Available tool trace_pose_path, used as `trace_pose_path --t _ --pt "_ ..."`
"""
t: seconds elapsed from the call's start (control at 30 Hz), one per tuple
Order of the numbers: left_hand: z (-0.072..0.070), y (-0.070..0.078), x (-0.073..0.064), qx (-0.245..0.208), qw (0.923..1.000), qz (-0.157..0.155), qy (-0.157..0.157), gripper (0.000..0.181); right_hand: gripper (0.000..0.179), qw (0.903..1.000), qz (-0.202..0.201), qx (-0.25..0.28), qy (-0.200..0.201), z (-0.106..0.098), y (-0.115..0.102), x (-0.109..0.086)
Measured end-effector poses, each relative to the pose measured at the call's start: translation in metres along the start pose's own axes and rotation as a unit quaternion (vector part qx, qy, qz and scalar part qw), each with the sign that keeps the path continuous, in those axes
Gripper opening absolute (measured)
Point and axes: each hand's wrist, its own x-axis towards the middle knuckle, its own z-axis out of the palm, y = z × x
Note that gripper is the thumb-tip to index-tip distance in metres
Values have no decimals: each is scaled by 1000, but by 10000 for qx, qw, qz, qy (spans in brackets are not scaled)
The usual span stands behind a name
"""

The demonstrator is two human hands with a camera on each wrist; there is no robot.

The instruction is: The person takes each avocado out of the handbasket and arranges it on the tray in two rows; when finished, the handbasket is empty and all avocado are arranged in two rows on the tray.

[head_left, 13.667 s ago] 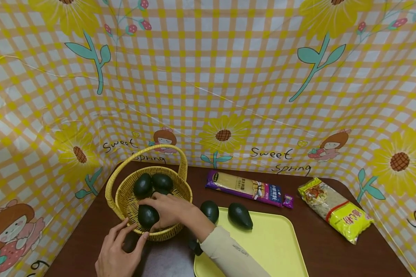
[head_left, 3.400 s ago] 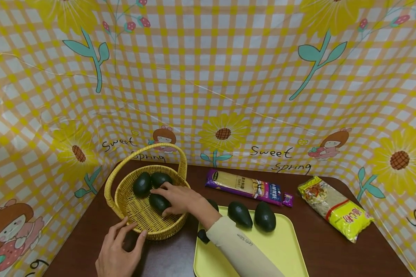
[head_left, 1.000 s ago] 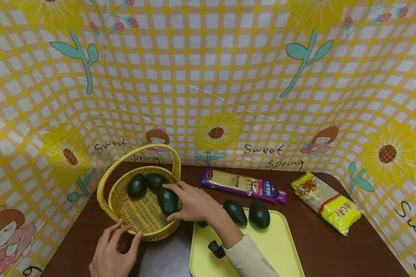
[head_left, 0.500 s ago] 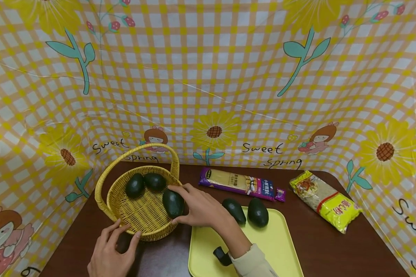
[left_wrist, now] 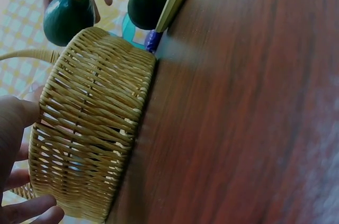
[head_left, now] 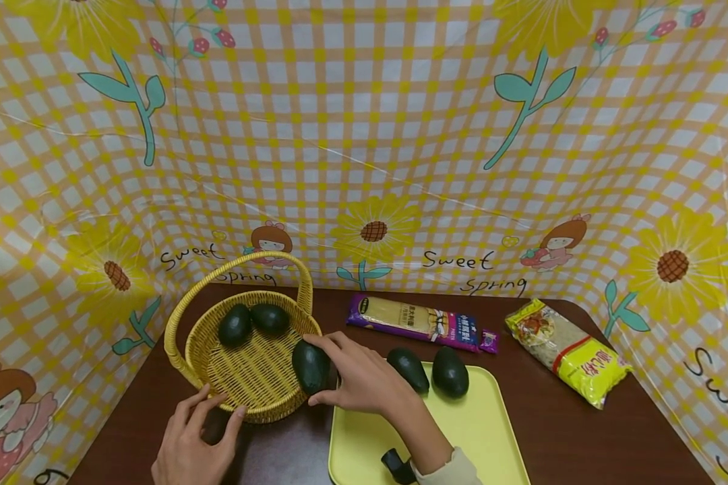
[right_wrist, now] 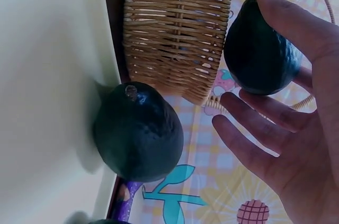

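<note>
My right hand (head_left: 364,377) grips a dark green avocado (head_left: 311,367) between thumb and fingers, just above the right rim of the yellow wicker basket (head_left: 261,414). At the near left rim, my left hand (head_left: 194,434) holds the basket; in the left wrist view the thumb (left_wrist: 24,112) lies against the rim. Inside the basket, two avocados (head_left: 235,326) sit side by side at the back. Two more avocados (head_left: 450,372) lie on the back of the yellow tray (head_left: 461,444). The right wrist view shows an avocado (right_wrist: 139,131) at the tray's edge, close to the basket.
A purple pasta packet (head_left: 412,322) lies behind the tray, with a small purple sachet (head_left: 489,341) at its end. Further right is a yellow noodle bag (head_left: 570,353). A checked cloth (head_left: 364,135) rises behind the dark brown table (head_left: 594,438). The arched basket handle (head_left: 218,273) stands upright.
Earlier, one avocado went from basket to tray. Since then my right hand has lifted another from the basket and moved it right, towards the tray. The left hand stays at the rim.
</note>
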Motion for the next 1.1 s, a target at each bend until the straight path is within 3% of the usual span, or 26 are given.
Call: trace_pose_path --t 0.27,0.53,1.1 --pt "0 1 -2 -61 9998 -159 -76 37 95 10000 40 46 13 0 1 -18" --pt "1 1 -6 -36 10000 -77 18 36 93 9995 251 182 4 3 6 -37" --pt "-1 -1 0 -109 9999 107 -49 39 93 9993 323 -112 120 6 13 -57"
